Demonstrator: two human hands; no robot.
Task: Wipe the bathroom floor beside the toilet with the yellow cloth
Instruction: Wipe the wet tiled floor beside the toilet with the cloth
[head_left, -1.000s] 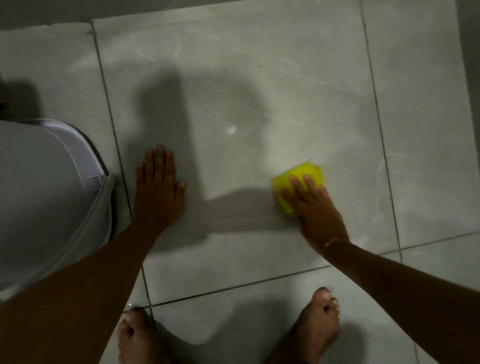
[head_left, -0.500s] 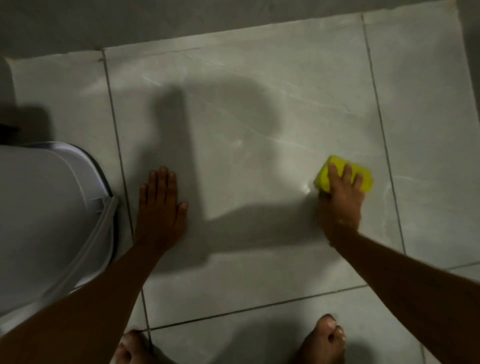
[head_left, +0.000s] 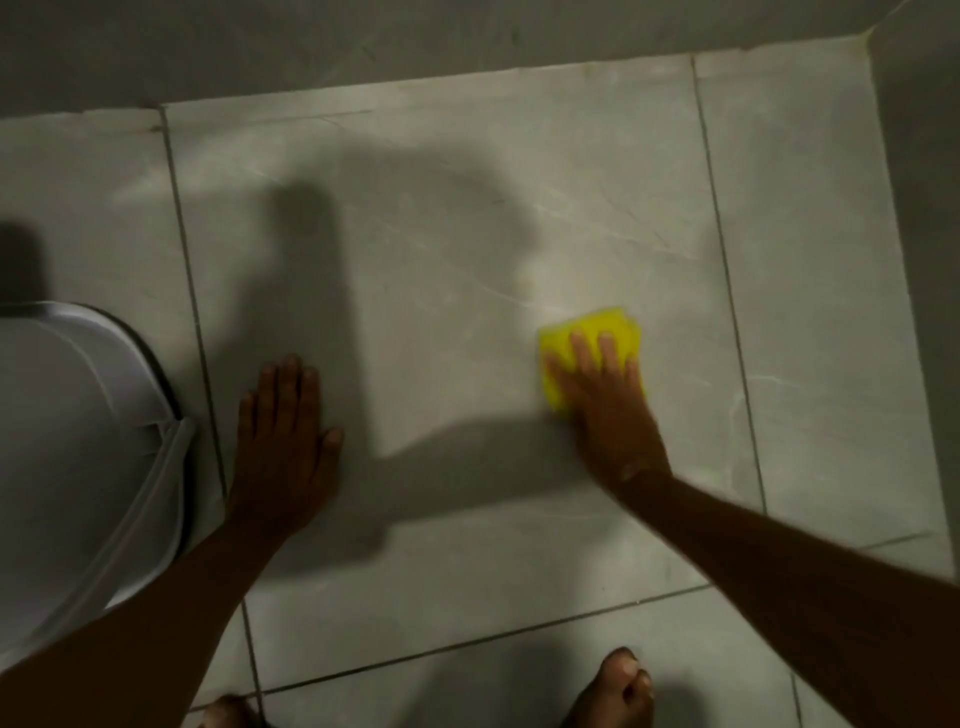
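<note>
Item 1, yellow cloth (head_left: 597, 332): folded into a small pad, lying flat on the floor (head_left: 467, 260), on the big central tile, right of centre, well apart from the toilet. Far edge and left corner show; rest is covered.

Item 2, right hand (head_left: 608, 405): palm down on top of the cloth, fingers (head_left: 582, 353) extended and lying close together across it, pressing it to the tile. No pinch or curl visible; flat press only. Forearm runs off to lower right of frame.

Item 3, left hand (head_left: 283, 441): flat on the bare tile, palm down, fingers straight and together, thumb out to the right. Holds nothing. Sits just right of a grout line, near the toilet's edge, not touching it. Forearm runs to lower left.

Item 4, toilet (head_left: 78, 441): white, rounded, at left edge of frame; only part in view.

Item 5, floor: grey marbled tiles w/ dark grout lines; broad shadows of arms and head across centre tile.

Item 6, wall (head_left: 415, 36): grey, along top of frame, meeting a second wall at upper right corner.

Item 7, bare feet, toes only, at bottom edge: right foot (head_left: 618, 691), left foot (head_left: 228, 712) on a grout line.
</note>
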